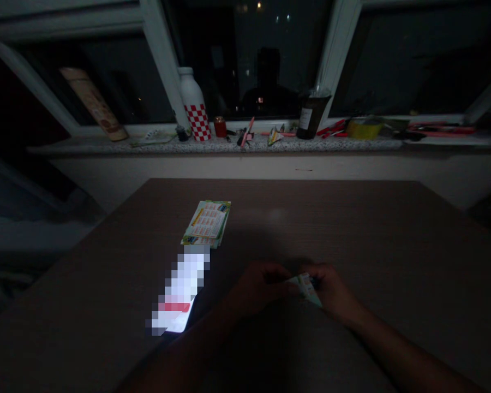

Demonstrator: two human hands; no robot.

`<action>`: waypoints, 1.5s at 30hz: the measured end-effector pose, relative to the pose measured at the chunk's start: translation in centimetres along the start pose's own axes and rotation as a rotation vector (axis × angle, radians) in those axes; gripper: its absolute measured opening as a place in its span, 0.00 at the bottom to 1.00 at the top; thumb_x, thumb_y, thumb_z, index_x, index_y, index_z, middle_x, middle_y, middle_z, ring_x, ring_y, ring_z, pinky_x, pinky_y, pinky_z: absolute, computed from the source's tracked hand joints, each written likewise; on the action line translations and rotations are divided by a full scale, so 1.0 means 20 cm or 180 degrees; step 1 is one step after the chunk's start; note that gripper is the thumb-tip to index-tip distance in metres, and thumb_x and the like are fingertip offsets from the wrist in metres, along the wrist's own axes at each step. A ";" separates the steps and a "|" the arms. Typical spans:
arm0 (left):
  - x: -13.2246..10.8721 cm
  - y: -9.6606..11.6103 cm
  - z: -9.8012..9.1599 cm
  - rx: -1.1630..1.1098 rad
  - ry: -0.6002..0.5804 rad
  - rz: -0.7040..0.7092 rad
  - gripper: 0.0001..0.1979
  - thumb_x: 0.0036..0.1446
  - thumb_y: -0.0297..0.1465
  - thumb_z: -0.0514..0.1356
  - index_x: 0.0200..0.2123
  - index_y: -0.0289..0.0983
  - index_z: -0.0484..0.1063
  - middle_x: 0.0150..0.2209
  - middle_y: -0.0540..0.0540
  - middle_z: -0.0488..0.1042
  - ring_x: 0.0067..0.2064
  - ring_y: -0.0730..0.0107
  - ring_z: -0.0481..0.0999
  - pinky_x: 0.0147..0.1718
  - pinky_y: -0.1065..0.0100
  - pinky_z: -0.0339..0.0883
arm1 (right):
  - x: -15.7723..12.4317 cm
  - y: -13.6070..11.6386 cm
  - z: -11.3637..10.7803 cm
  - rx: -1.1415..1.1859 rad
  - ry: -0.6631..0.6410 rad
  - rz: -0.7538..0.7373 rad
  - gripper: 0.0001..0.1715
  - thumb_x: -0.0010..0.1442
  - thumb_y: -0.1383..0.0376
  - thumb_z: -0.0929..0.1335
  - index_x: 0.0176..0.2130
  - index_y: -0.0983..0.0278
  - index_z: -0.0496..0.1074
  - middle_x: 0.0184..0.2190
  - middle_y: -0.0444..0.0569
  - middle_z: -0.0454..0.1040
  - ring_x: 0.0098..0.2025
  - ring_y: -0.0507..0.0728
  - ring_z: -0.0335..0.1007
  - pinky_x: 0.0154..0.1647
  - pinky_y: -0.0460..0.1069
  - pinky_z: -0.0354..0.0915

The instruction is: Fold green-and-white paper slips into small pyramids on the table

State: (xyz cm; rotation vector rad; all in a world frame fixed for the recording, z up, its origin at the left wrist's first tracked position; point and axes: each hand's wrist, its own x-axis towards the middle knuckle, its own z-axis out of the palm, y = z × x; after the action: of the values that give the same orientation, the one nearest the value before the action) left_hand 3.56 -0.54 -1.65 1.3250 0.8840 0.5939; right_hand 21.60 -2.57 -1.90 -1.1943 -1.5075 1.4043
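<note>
A small printed paper (309, 290), whitish-green and apparently folded to a pointed shape, is held between my two hands just above or on the table. My left hand (259, 289) is closed, its fingertips pinching the paper's left corner. Around the right side of the paper, the fingers of my right hand (333, 292) are closed as well. Dim light hides the exact fold lines and part of the fingers. Left of the hands lies a loose stack of printed calendar cards (207, 222), and nearer to me is a lit phone (180, 289) with a blurred screen.
The brown table (352, 224) reaches to the wall under a window. On the granite sill (237, 144) stand a checkered bottle (196, 109), a patterned tumbler (96, 106), a small red jar (220, 127), a dark cup (310, 117), a yellow tape roll (364, 129) and several pens.
</note>
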 end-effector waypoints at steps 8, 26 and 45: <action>0.01 -0.01 0.01 0.0036 0.0019 -0.0053 0.15 0.46 0.39 0.66 0.31 0.33 0.75 0.25 0.51 0.71 0.25 0.76 0.67 0.24 0.75 0.57 | 0.00 -0.03 0.01 0.0331 -0.0140 0.0324 0.15 0.40 0.60 0.76 0.17 0.66 0.70 0.14 0.39 0.64 0.18 0.47 0.56 0.19 0.43 0.56; 0.02 0.05 0.00 -0.0450 0.1155 0.0534 0.11 0.50 0.37 0.64 0.31 0.34 0.72 0.21 0.52 0.71 0.23 0.76 0.67 0.25 0.74 0.60 | -0.01 0.00 -0.01 -0.0145 0.0752 -0.1189 0.07 0.59 0.64 0.67 0.39 0.61 0.72 0.26 0.45 0.74 0.27 0.52 0.71 0.27 0.45 0.66; -0.06 0.08 -0.06 0.1517 0.0351 0.1691 0.07 0.57 0.32 0.59 0.38 0.38 0.75 0.40 0.46 0.76 0.43 0.67 0.75 0.44 0.67 0.65 | -0.04 -0.05 -0.09 -0.1418 0.0149 -0.2175 0.05 0.57 0.71 0.66 0.35 0.63 0.71 0.32 0.49 0.74 0.35 0.55 0.73 0.34 0.49 0.69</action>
State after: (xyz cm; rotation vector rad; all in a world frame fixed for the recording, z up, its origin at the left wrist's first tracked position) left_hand 2.12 -0.58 0.19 2.0038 0.7878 0.9081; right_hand 23.45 -2.69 -0.62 -0.8087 -2.0025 0.6009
